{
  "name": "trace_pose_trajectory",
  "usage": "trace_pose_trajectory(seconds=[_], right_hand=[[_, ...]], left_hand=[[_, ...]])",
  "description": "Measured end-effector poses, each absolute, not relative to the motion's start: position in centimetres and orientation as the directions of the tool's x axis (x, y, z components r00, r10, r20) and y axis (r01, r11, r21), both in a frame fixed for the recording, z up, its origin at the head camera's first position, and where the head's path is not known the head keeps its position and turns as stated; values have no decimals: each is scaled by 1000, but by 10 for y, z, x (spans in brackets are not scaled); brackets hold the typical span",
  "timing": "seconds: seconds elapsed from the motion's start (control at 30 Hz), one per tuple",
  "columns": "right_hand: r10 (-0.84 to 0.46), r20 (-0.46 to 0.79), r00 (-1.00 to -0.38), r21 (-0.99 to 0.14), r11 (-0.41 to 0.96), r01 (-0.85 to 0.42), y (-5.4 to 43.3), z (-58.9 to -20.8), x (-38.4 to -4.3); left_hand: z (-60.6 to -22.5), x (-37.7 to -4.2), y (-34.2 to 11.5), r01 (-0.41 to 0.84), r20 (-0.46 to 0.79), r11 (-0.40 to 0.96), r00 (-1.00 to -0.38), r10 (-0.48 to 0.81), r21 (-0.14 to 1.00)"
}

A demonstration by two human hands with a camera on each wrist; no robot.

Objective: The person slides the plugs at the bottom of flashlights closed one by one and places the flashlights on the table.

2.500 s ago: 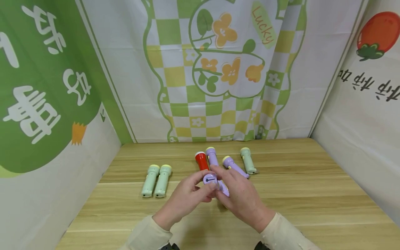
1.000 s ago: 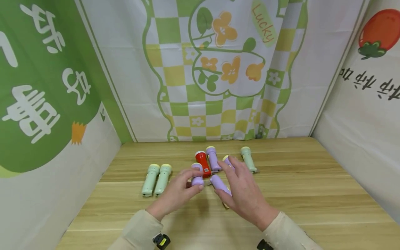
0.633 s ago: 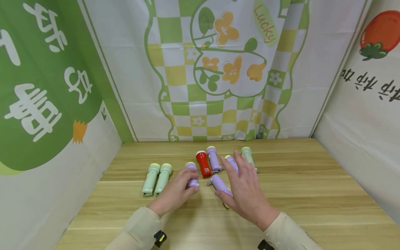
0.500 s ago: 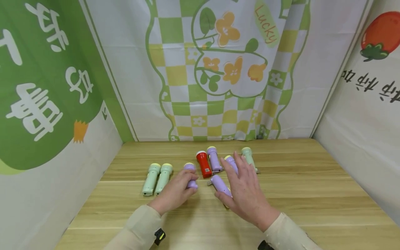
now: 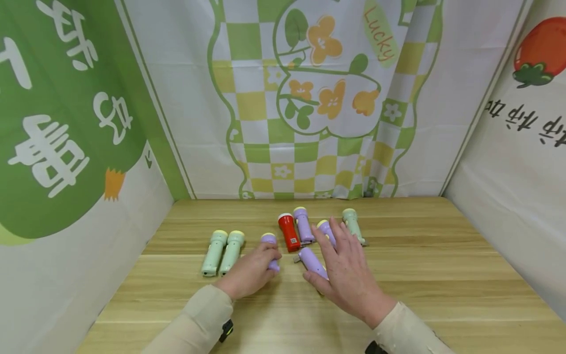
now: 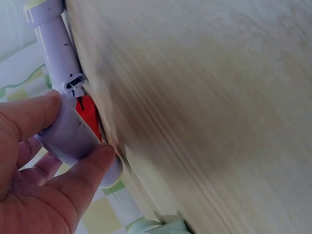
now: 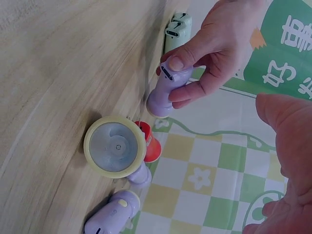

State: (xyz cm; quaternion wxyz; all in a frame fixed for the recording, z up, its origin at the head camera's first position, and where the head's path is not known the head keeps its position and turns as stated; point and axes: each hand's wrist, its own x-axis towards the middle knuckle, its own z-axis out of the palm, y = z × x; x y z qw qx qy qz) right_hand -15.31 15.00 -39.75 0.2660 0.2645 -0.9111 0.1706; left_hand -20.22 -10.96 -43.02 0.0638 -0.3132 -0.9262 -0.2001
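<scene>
My left hand (image 5: pixel 249 273) pinches a purple flashlight (image 5: pixel 268 238) with a pale yellow head, to the right of two mint green flashlights. In the left wrist view, thumb and fingers grip this flashlight's body (image 6: pixel 70 134). My right hand (image 5: pixel 347 275) is held over the table with its fingers straight and spread, holding nothing. Beside its thumb lies a second purple flashlight (image 5: pixel 312 261), a flap sticking out at its tail; the hand partly covers it. In the right wrist view that flashlight's round lens (image 7: pixel 114 148) is apart from the hand.
A red flashlight (image 5: pixel 289 232) and a purple one (image 5: pixel 303 225) lie at the back middle. Another purple flashlight (image 5: pixel 325 229) and a green one (image 5: pixel 352 223) are partly behind my right hand. Two green flashlights (image 5: pixel 214 253) lie side by side at left. A patterned curtain hangs behind.
My hands, together at the purple flashlight, have come apart. The left carried it leftward and down towards the table, beside the green pair. The right hand drew back a little and straightened its fingers.
</scene>
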Motion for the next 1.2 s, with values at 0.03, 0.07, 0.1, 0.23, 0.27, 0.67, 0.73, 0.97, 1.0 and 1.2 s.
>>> trace_pose_trajectory(seconds=[0.03, 0.07, 0.1, 0.23, 0.27, 0.67, 0.73, 0.97, 1.0, 1.2], right_hand=[[-392, 577, -717, -169, 801, -574, 150, -397, -153], [-393, 578, -715, -167, 800, -576, 150, -398, -153], [-394, 578, -714, -169, 799, -577, 150, -398, -153], [-399, 573, -716, -170, 797, -580, 150, -397, -152], [-399, 571, -718, -172, 797, -579, 150, -397, -151], [-406, 566, -717, -176, 790, -587, 149, -399, -152], [-406, 568, -716, -178, 789, -588, 149, -400, -153], [-401, 542, -738, -200, 792, -577, 149, -399, -152], [-400, 534, -745, -206, 793, -574, 149, -399, -151], [-403, 481, -778, -201, 814, -546, 149, -398, -151]], left_hand=[[-431, -202, -110, 611, 246, 726, -792, 560, 316], [-431, -202, -110, 615, 244, 727, -789, 564, 307], [-432, -202, -111, 616, 245, 728, -787, 566, 300], [-434, -201, -111, 586, 220, 752, -811, 543, 303], [-434, -201, -111, 573, 211, 759, -819, 533, 308], [-441, -200, -119, 533, 202, 815, -844, 496, 225], [-442, -201, -119, 530, 206, 824, -845, 494, 199], [-443, -198, -120, 509, 244, 859, -841, 483, 52], [-444, -198, -120, 508, 254, 861, -836, 486, 25], [-442, -194, -121, 517, 350, 848, -778, 521, -113]])
